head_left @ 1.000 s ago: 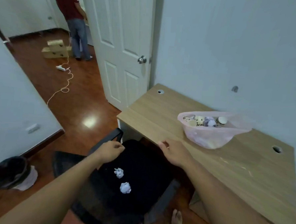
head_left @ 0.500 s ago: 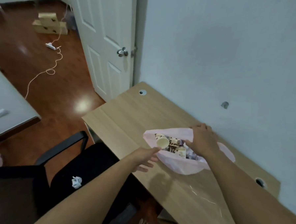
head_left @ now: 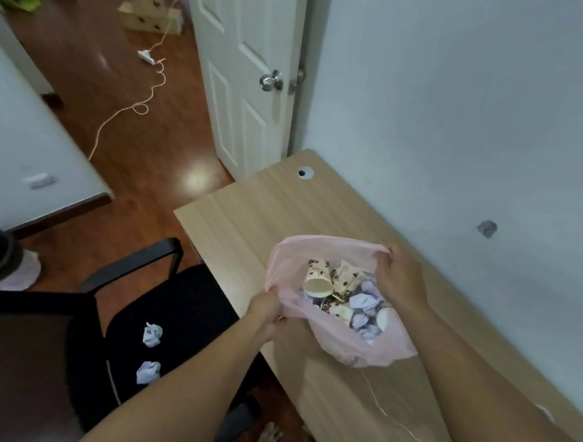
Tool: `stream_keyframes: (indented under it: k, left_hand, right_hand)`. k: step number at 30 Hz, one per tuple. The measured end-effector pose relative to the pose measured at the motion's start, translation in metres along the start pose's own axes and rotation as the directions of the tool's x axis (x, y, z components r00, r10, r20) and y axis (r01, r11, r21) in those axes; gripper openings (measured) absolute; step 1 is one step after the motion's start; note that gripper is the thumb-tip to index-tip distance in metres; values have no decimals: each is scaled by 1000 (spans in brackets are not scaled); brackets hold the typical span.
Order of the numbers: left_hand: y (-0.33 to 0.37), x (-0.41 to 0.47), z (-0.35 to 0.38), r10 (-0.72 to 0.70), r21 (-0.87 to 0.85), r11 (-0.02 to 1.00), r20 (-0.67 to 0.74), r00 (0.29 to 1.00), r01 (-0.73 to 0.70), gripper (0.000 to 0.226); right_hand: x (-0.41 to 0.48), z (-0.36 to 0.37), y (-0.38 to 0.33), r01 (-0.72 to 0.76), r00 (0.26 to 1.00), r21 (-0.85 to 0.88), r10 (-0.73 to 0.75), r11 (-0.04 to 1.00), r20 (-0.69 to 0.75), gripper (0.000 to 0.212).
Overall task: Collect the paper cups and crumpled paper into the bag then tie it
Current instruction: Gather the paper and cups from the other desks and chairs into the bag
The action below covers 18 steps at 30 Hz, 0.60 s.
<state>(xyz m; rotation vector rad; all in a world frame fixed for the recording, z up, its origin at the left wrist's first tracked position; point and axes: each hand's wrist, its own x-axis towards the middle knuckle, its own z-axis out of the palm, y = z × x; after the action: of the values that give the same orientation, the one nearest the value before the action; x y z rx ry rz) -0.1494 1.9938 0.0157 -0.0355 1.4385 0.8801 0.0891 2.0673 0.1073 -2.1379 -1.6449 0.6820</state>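
Pink plastic of the bag [head_left: 344, 348] is pinched at its near rim by the left hand [head_left: 265, 307] and gripped at its far rim by the right hand [head_left: 398, 277]. The mouth gapes over spotted paper cups [head_left: 319, 279] and crumpled paper [head_left: 363, 300]. The bag sits on the desk [head_left: 249, 225]. Half a second ago the left hand reached open, short of the rim. Two paper balls [head_left: 152, 335] lie on the chair [head_left: 184, 303].

A home room: white panelled door [head_left: 243, 83], wooden floor [head_left: 125, 137], desk [head_left: 249, 225] and black office chair [head_left: 163, 315].
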Motion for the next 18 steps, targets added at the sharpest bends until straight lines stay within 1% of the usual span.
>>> stream_keyframes:
  k: [3,5,8,10,11,15,18]
  left_hand:
    - [26,-8,-37,93,-55,994,-46,995,-96,24]
    - [41,-18,-64,175,-71,981,-69,982,-180,35]
    - [59,-34,-114,254,-113,958,-98,962,-264,50]
    - [69,-45,-149,293,-171,938,-65,954,-300,62]
    - [72,-51,-165,302,-211,928,-51,952,-306,61]
    - [84,-81,-212,338,-269,902,-46,940,-337,47]
    - [86,-91,-243,354,-256,890,-132,926,-377,50]
  right_hand:
    - [6,9,-32,69,997,51,-70,996,24,38]
    - [4,19,-55,86,993,81,-91,993,71,45]
    - [-7,39,-86,96,981,138,-117,986,157,50]
    - [-17,56,-102,104,966,176,-141,979,215,52]
    - [-22,65,-109,107,958,192,-153,976,243,53]
    - [-38,101,-137,110,925,227,-183,968,332,51]
    - [-50,129,-156,133,894,217,-212,967,395,47]
